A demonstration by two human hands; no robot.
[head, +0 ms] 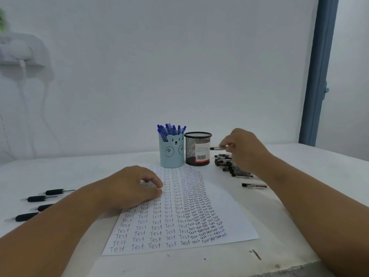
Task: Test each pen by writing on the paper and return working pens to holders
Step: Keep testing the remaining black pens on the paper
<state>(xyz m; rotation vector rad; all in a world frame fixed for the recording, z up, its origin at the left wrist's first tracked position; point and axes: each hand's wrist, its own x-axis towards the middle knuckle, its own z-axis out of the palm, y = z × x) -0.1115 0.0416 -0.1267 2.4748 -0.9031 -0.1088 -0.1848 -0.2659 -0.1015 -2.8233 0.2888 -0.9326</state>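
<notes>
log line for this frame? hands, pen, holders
right hand: holds black pen beside mesh holder | left hand: on paper | blue holder: full

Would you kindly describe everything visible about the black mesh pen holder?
The black mesh pen holder is a round cup that looks like wire mesh, with a solid rim and base. It stands upright on the table, just right of the blue bear holder, near the paper's far edge. A white barcode label is on its side. No pens rise above its rim.
</notes>
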